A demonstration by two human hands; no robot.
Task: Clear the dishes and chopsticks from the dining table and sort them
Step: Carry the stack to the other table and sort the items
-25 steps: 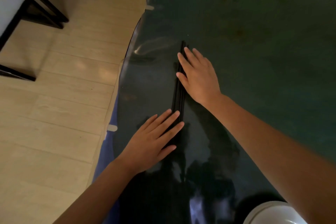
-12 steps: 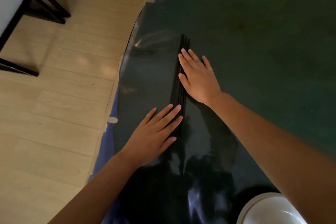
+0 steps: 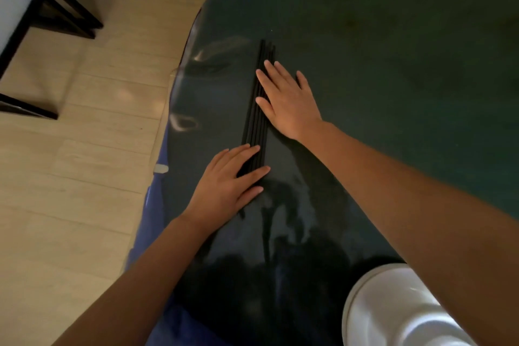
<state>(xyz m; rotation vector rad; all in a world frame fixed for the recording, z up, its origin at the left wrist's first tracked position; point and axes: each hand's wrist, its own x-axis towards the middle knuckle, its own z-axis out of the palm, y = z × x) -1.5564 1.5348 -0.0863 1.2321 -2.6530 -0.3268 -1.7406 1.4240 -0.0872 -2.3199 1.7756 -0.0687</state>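
Observation:
Several black chopsticks (image 3: 257, 123) lie side by side in a straight bundle on the dark green table (image 3: 393, 50), pointing away from me. My left hand (image 3: 224, 185) lies flat with straight fingers across their near ends. My right hand (image 3: 289, 101) rests flat along their right side near the far half, fingers straight and touching them. A white dish (image 3: 393, 309) stands at the bottom right, partly hidden under my right forearm.
The table's curved left edge (image 3: 179, 87) runs close to the chopsticks, with a shiny cover and blue cloth below. Beyond it is pale wood floor (image 3: 70, 177). Black chair legs (image 3: 56, 5) stand at the top left.
Both hands stayed flat on the chopsticks and slid them slightly, evening the bundle; more of the chopstick tips shows beyond my right fingers. The view dipped, showing more of the white dish.

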